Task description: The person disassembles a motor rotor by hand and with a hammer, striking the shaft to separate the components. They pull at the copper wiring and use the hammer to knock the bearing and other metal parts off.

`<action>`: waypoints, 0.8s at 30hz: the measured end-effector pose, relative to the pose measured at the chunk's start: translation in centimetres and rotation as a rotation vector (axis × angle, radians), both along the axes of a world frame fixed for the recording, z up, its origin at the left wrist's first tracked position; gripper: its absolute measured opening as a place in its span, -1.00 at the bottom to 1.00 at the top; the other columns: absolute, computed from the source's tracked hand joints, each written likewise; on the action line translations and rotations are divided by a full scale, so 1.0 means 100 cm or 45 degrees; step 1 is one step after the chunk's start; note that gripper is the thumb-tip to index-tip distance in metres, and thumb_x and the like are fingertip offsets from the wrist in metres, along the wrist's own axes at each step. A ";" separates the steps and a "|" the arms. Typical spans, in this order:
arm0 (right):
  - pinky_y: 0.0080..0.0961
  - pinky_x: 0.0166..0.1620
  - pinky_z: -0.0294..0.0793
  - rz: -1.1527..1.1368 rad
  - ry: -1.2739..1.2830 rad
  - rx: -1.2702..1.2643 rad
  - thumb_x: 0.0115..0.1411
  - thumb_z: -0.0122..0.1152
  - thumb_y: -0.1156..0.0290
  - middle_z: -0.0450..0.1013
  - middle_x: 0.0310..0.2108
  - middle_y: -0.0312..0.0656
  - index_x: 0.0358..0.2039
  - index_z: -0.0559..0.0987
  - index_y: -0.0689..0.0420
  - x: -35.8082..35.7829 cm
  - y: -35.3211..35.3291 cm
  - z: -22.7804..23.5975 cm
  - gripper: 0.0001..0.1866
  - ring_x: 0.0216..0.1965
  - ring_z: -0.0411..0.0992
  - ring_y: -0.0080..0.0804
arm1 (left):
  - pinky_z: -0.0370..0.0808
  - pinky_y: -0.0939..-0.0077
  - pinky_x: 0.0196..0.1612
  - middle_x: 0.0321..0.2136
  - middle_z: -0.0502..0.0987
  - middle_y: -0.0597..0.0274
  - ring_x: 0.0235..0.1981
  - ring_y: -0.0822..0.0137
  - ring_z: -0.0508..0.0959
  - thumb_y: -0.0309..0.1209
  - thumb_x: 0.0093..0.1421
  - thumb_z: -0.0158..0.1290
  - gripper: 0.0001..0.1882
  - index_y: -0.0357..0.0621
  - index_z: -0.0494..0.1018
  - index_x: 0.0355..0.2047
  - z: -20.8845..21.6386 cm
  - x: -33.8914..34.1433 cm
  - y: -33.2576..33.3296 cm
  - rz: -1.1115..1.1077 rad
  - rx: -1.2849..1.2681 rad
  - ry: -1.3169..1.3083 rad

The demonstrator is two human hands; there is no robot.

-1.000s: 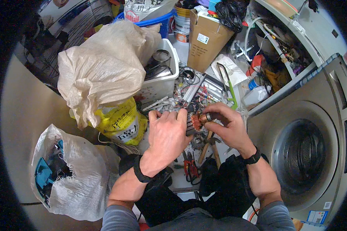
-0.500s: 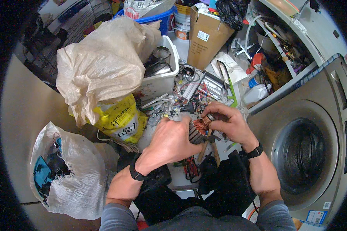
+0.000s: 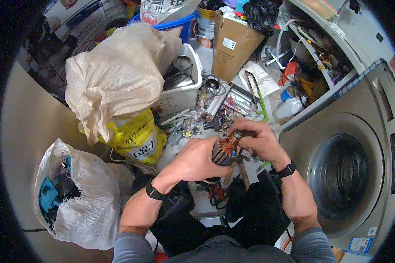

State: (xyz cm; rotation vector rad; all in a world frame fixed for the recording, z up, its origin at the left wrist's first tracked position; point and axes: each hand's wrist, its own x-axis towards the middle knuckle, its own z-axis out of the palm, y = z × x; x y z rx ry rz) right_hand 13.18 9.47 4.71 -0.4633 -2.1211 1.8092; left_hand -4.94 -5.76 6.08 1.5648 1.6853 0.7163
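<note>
Between my hands is a motor armature (image 3: pixel 222 155), with a dark slotted core, reddish copper windings and a ribbed copper end. My left hand (image 3: pixel 192 161) is wrapped round the slotted core from the left. With thumb and fingers, my right hand (image 3: pixel 260 141) pinches the copper end on the right. A small blue spot shows on the windings. The armature is held in the air, above a wooden handle (image 3: pixel 245 173) and a coil of red and black wires (image 3: pixel 217 193) on the floor.
Beyond my hands lies a heap of metal and wire scraps (image 3: pixel 228 104), with a green-framed saw (image 3: pixel 262 103) beside it. A white bin (image 3: pixel 180 101), large tan sack (image 3: pixel 114 74) and open white sack (image 3: pixel 92 206) stand left. A washing machine (image 3: pixel 289 175) is close on the right.
The armature has turned slightly in my hands, and a blue spot now shows on its windings. Both hands keep their hold and have shifted only a little.
</note>
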 end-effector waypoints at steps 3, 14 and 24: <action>-0.48 -0.02 0.41 0.084 0.055 0.058 -0.05 0.29 0.64 0.48 -0.21 -0.22 -0.16 0.66 0.29 -0.001 -0.003 0.011 -0.65 -0.13 0.44 -0.41 | 0.56 0.34 -0.11 -0.31 0.66 0.06 -0.27 0.27 0.66 -0.31 -0.09 0.43 -0.39 -0.26 0.51 -0.02 -0.010 -0.002 0.002 -0.062 0.042 -0.167; -0.35 0.12 0.43 0.088 0.131 0.331 0.08 0.37 0.56 0.54 -0.13 -0.17 -0.05 0.65 0.19 0.010 0.000 0.018 -0.63 -0.02 0.49 -0.26 | 0.52 0.41 -0.21 -0.42 0.59 0.21 -0.38 0.41 0.54 -0.34 -0.11 0.41 -0.49 -0.23 0.52 -0.13 -0.007 0.007 0.005 -0.013 0.059 -0.210; -0.50 0.00 0.48 -0.072 -0.083 0.185 0.10 0.35 0.64 0.52 -0.12 -0.23 -0.07 0.65 0.22 0.017 0.000 0.022 -0.66 -0.07 0.48 -0.47 | 0.55 0.28 -0.23 -0.47 0.61 0.04 -0.42 0.12 0.63 -0.25 -0.17 0.42 -0.51 -0.23 0.54 -0.26 -0.010 0.013 0.010 0.090 0.107 -0.010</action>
